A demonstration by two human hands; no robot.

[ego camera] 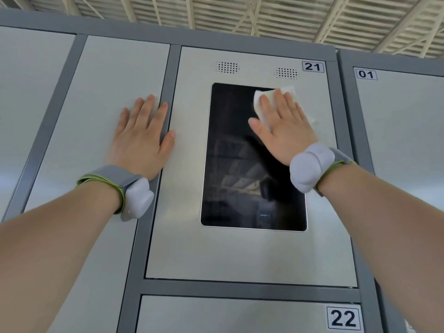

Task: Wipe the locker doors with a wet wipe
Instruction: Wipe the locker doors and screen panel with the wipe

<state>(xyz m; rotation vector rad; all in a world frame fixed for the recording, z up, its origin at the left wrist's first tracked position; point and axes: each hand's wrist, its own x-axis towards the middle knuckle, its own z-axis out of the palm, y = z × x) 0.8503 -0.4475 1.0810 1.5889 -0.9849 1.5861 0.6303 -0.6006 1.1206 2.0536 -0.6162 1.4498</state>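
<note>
The wet wipe (271,102) is pressed flat against the upper right corner of the dark screen (252,164) set in locker door 21 (187,212), pinned under the right hand (283,126), fingers extended, not clenched. The left hand (141,140) is laid open, grasping nothing, across the neighbouring door (96,116) and frame, judged as bracing.
</note>
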